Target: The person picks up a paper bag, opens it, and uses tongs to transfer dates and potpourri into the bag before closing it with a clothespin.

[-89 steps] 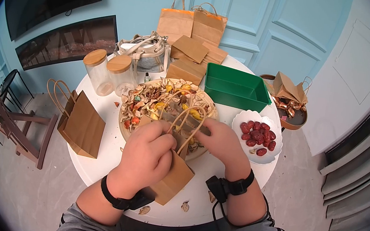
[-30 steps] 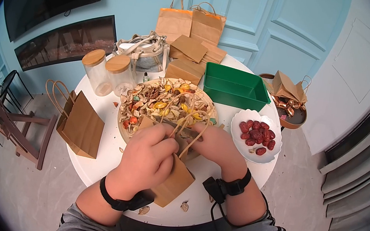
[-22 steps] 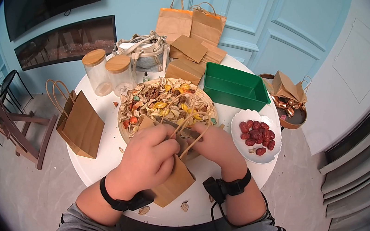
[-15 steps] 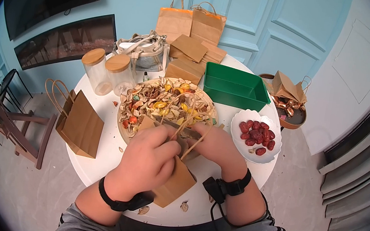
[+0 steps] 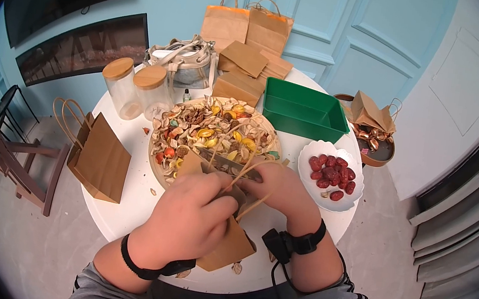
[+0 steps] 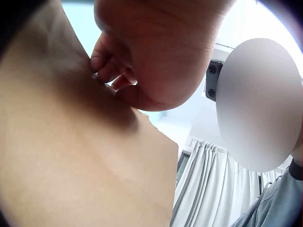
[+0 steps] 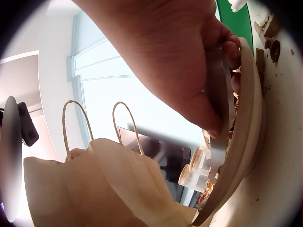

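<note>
A small brown paper bag (image 5: 229, 248) with twisted handles stands tilted at the table's near side. My left hand (image 5: 188, 215) pinches its upper edge; in the left wrist view the hand's (image 6: 165, 52) thumb and fingers meet at the paper (image 6: 85, 165). Just beyond the bag, my right hand (image 5: 282, 191) grips a flat metal piece (image 5: 228, 165) over the round wooden tray (image 5: 156, 178) of dried petals and pods. The right wrist view shows thumb and fingers of that hand (image 7: 165, 56) on either side of the metal (image 7: 220, 94). The bag's inside is mostly hidden.
Another paper bag (image 5: 102, 161) stands at the left. Two lidded jars (image 5: 128, 98), a handbag (image 5: 189, 70) and more paper bags (image 5: 239, 86) are at the back. A green box (image 5: 304, 119) and a white plate (image 5: 338, 205) with red dates lie right.
The left hand and the held bag have shifted slightly right and nearer. The bag's handles lean further right. The right hand has moved little, its metal piece now showing more plainly over the tray.
</note>
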Demonstrator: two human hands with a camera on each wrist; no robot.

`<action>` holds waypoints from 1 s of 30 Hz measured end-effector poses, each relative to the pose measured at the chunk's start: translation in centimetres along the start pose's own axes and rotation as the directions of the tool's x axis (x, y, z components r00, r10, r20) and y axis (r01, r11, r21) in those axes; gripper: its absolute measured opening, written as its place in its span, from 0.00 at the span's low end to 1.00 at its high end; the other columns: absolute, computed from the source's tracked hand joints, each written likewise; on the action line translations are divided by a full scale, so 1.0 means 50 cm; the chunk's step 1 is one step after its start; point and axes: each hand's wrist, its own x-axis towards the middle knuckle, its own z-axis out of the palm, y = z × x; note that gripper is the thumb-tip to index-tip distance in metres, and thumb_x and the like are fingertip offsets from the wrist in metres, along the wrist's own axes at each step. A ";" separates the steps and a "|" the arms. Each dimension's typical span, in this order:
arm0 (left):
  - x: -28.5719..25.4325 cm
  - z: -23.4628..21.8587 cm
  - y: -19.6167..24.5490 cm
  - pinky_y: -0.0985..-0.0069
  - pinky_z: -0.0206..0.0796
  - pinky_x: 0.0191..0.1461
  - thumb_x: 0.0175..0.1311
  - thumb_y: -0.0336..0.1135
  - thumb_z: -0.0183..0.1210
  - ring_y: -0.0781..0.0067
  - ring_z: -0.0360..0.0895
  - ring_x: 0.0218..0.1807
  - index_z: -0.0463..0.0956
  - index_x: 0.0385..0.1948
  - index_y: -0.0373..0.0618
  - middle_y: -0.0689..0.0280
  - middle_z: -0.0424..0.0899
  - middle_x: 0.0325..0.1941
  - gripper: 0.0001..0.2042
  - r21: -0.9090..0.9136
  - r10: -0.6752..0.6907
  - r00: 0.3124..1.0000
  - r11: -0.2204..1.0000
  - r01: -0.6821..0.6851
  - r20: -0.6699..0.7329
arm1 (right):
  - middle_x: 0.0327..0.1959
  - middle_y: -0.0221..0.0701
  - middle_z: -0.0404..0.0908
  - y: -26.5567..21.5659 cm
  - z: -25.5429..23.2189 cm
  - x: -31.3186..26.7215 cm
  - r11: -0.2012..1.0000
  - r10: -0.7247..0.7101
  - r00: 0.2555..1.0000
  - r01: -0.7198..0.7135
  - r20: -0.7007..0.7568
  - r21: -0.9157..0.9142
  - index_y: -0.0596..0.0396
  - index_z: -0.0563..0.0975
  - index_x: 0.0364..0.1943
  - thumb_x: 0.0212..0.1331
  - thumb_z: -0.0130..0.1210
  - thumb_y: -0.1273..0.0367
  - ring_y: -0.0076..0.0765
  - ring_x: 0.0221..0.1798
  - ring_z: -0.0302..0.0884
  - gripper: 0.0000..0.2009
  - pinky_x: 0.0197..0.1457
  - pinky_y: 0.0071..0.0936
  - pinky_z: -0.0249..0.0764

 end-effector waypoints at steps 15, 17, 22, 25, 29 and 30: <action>0.003 0.020 -0.021 0.65 0.68 0.40 0.41 0.21 0.53 0.53 0.74 0.38 0.74 0.28 0.42 0.57 0.75 0.39 0.09 -0.030 -0.002 0.999 1.000 0.001 -0.053 | 0.33 0.39 0.82 0.021 0.018 0.008 0.999 -0.045 0.991 0.044 -0.122 -0.015 0.49 0.79 0.42 0.52 0.60 0.58 0.48 0.38 0.80 0.16 0.38 0.38 0.74; 0.003 0.020 -0.022 0.65 0.69 0.40 0.41 0.21 0.53 0.53 0.74 0.38 0.74 0.28 0.42 0.57 0.75 0.39 0.09 -0.026 0.004 0.998 1.000 -0.005 -0.055 | 0.33 0.39 0.82 0.013 0.010 0.006 1.000 -0.007 0.997 0.008 -0.082 0.011 0.49 0.79 0.42 0.53 0.60 0.58 0.49 0.38 0.79 0.15 0.39 0.39 0.74; 0.003 0.021 -0.023 0.65 0.69 0.39 0.41 0.20 0.53 0.53 0.75 0.38 0.74 0.27 0.41 0.57 0.75 0.39 0.09 -0.034 0.000 0.999 0.999 -0.002 -0.055 | 0.34 0.41 0.82 0.019 0.016 0.009 0.998 -0.018 0.994 0.012 -0.106 -0.054 0.49 0.80 0.41 0.52 0.60 0.58 0.51 0.39 0.79 0.16 0.40 0.41 0.74; 0.005 0.024 -0.023 0.64 0.66 0.39 0.42 0.22 0.56 0.55 0.74 0.36 0.74 0.27 0.44 0.61 0.75 0.38 0.09 -0.042 -0.004 0.998 0.999 0.001 -0.068 | 0.32 0.40 0.81 0.016 0.016 0.006 0.997 -0.006 0.992 -0.004 -0.126 -0.077 0.51 0.79 0.37 0.53 0.58 0.58 0.51 0.38 0.79 0.14 0.39 0.43 0.74; 0.005 0.024 -0.023 0.65 0.66 0.39 0.41 0.22 0.56 0.56 0.74 0.36 0.74 0.27 0.44 0.61 0.74 0.37 0.09 -0.043 -0.004 0.998 0.999 0.001 -0.066 | 0.30 0.40 0.81 0.013 0.015 0.004 0.995 -0.001 0.988 -0.014 -0.154 -0.094 0.54 0.79 0.32 0.54 0.56 0.59 0.50 0.37 0.79 0.13 0.39 0.44 0.73; 0.005 0.024 -0.023 0.65 0.66 0.39 0.41 0.22 0.56 0.56 0.74 0.36 0.74 0.27 0.44 0.61 0.74 0.37 0.09 -0.043 -0.004 0.998 0.999 0.001 -0.068 | 0.30 0.40 0.81 0.012 0.013 0.003 0.995 -0.001 0.988 -0.014 -0.154 -0.094 0.54 0.79 0.32 0.54 0.56 0.59 0.50 0.37 0.79 0.13 0.39 0.44 0.73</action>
